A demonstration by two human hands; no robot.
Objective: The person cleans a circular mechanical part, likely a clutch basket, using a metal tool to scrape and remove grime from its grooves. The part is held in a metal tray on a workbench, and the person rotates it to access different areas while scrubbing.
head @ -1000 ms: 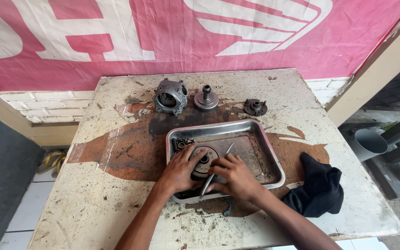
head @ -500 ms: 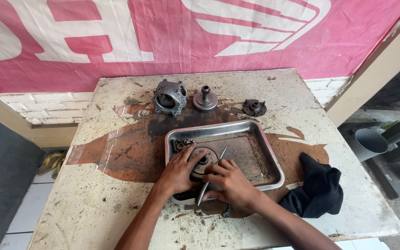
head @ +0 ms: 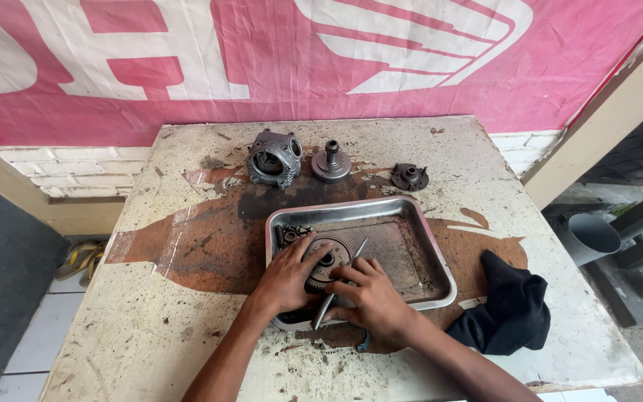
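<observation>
A round toothed gear assembly [head: 327, 260] lies in the near left part of a shallow metal tray [head: 426, 231]. My left hand [head: 290, 278] rests flat on its left side, holding it down. My right hand [head: 370, 296] grips a slim metal tool [head: 338, 284], whose thin tip points up over the gear's right edge and whose handle end sticks out past the tray's near rim. A small dark part [head: 292, 234] sits in the tray's far left corner.
On the stained, worn table [head: 150, 313] behind the tray stand a grey housing [head: 274, 158], a geared hub [head: 331, 163] and a small flange [head: 410, 176]. A black rag [head: 511, 313] lies right of the tray. A pink banner [head: 411, 67] hangs behind.
My right hand has slid slightly left and nearer with the tool, which now angles more steeply. My left hand stays on the gear. The view shifted a little.
</observation>
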